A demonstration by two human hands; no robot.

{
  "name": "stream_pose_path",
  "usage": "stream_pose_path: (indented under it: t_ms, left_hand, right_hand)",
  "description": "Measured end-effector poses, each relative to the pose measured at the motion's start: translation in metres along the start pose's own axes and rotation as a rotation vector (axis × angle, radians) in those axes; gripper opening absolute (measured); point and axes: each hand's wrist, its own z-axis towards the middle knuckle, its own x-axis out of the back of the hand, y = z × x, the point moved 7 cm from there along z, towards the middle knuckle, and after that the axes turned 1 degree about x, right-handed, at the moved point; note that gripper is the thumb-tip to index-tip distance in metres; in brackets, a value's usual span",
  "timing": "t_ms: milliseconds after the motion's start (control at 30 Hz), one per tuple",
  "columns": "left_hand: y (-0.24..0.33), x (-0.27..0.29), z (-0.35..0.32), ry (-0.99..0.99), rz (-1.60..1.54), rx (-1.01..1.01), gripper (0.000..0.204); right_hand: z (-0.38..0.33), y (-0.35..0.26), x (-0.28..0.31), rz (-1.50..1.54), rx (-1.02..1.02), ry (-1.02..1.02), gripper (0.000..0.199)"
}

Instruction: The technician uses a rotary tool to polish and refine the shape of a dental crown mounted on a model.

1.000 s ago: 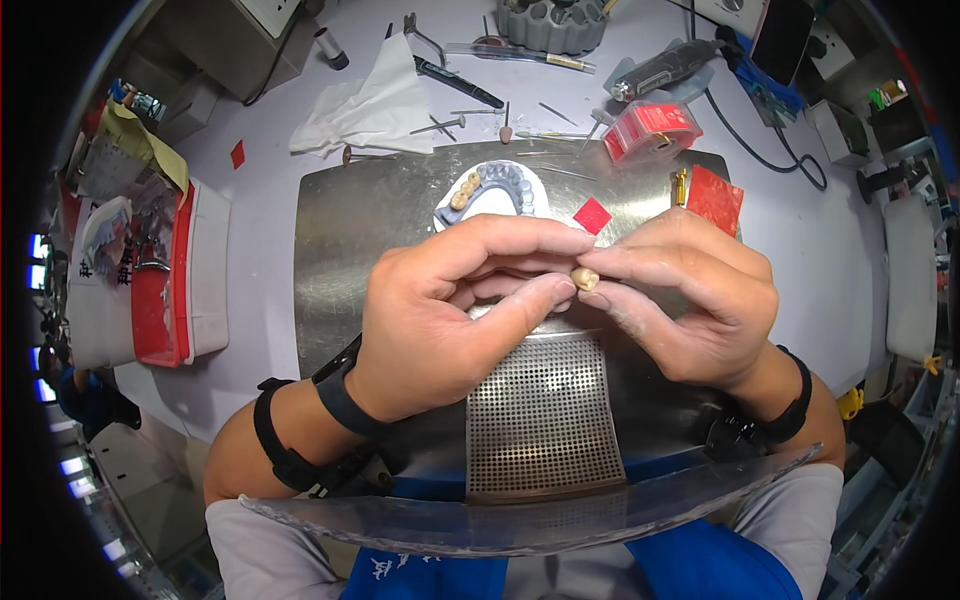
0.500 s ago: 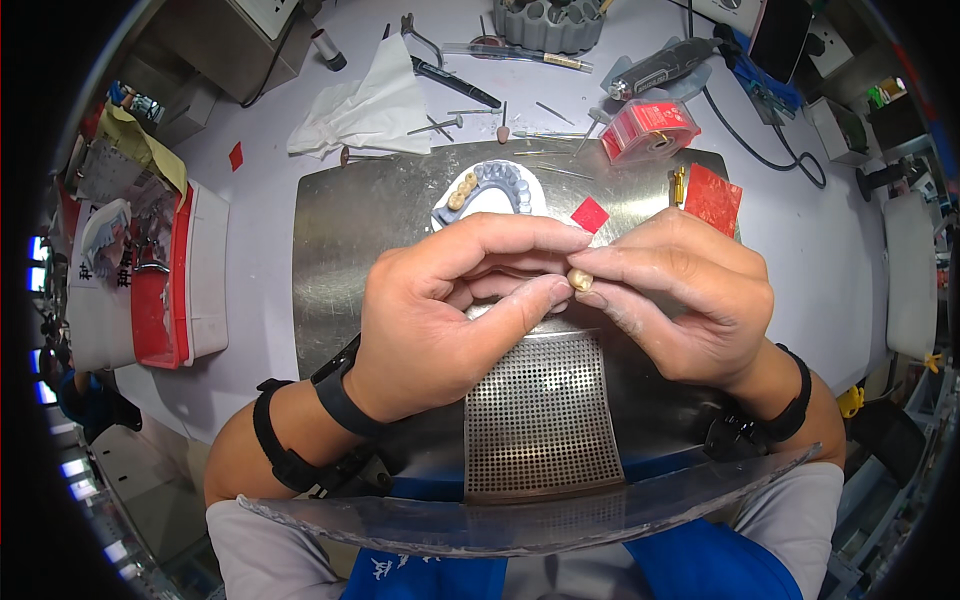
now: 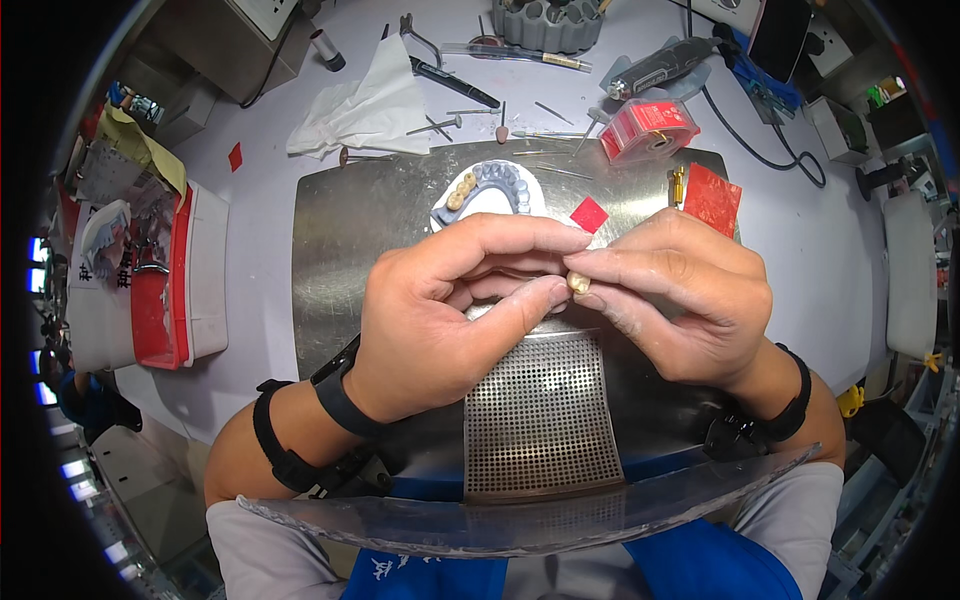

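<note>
Between the thumb and forefinger of my right hand [image 3: 690, 290] is a small, pale yellowish tooth crown [image 3: 578, 283]. My left hand [image 3: 450, 310] is closed right beside it, its thumb tip at the crown's left side and its forefinger reaching over above. What the curled left fingers hold, if anything, is hidden. Beyond my hands a dental arch model [image 3: 488, 190], grey teeth on a white base with several yellowish teeth at its left, rests on the metal plate [image 3: 345, 230]. A small red square [image 3: 589, 215] lies beside the model.
A perforated metal grid [image 3: 540, 420] lies below my hands, near the clear shield edge [image 3: 540, 525]. Rotary burs, a white tissue [image 3: 365, 105], a red box [image 3: 650, 130] and a corded handpiece [image 3: 665, 68] sit behind the plate. A red-and-white bin [image 3: 205, 270] stands left.
The crown has turned and shifted slightly left between my right fingertips, closer to my left thumb. Both hands otherwise stay almost where they were.
</note>
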Motion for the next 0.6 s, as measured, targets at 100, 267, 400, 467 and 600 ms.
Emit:
stream_pose_path:
  t_ms: [100, 267, 400, 467, 600]
  left_hand:
    - [-0.0001, 0.0003, 0.0002, -0.004, -0.006, 0.006, 0.033]
    - [0.0007, 0.0002, 0.0003, -0.008, -0.01, -0.007, 0.033]
    - [-0.0005, 0.0001, 0.0, -0.008, -0.015, 0.002, 0.033]
    - [-0.0002, 0.0003, 0.0, -0.01, -0.01, 0.002, 0.033]
    - [0.0002, 0.0, 0.0, -0.006, -0.006, 0.008, 0.034]
  right_hand:
    - [0.0002, 0.0004, -0.0001, 0.005, 0.006, 0.004, 0.027]
    - [0.0005, -0.0007, 0.0001, 0.001, 0.012, 0.013, 0.026]
    - [0.0, 0.0, 0.0, -0.014, 0.009, 0.006, 0.026]
    - [-0.0002, 0.0002, 0.0001, -0.014, 0.009, 0.006, 0.026]
    - [-0.0004, 0.0002, 0.0002, -0.015, 0.014, 0.006, 0.025]
